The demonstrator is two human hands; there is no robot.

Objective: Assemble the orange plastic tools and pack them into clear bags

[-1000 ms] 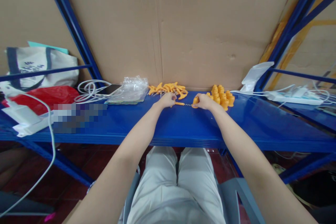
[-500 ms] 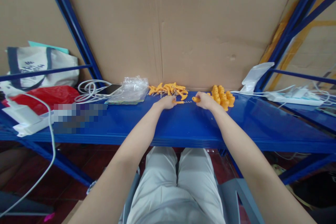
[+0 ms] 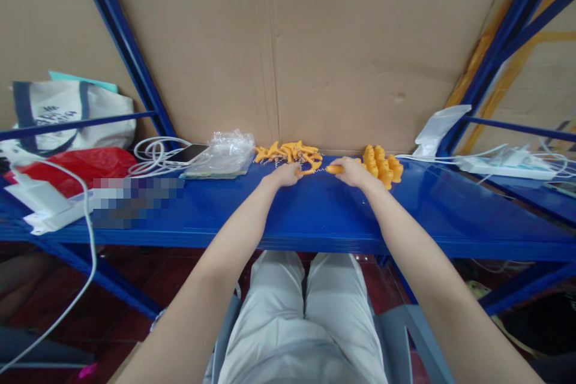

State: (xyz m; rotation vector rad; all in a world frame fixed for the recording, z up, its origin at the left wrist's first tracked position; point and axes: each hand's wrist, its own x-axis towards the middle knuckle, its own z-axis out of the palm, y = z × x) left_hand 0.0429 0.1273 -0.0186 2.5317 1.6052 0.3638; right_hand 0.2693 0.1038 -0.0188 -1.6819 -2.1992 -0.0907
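Note:
My left hand (image 3: 285, 174) is closed on one end of a small orange spiral piece (image 3: 308, 171), just in front of a loose pile of orange curved parts (image 3: 290, 152). My right hand (image 3: 351, 172) pinches an orange stubby part (image 3: 333, 168) joined to the spiral by a thin chain. Both hands rest low over the blue shelf (image 3: 315, 216). To the right of my right hand stands a tidy cluster of orange stubby parts (image 3: 382, 165).
A crumpled clear plastic bag (image 3: 224, 155), a phone (image 3: 191, 153) and coiled white cable (image 3: 155, 156) lie at the left. Further left are a red bag (image 3: 85, 163) and a canvas tote (image 3: 67, 114). A white power strip (image 3: 499, 166) sits right. Cardboard backs the shelf.
Both hands have shifted slightly away from me toward the orange piles, carrying the spiral piece and the stubby part with them.

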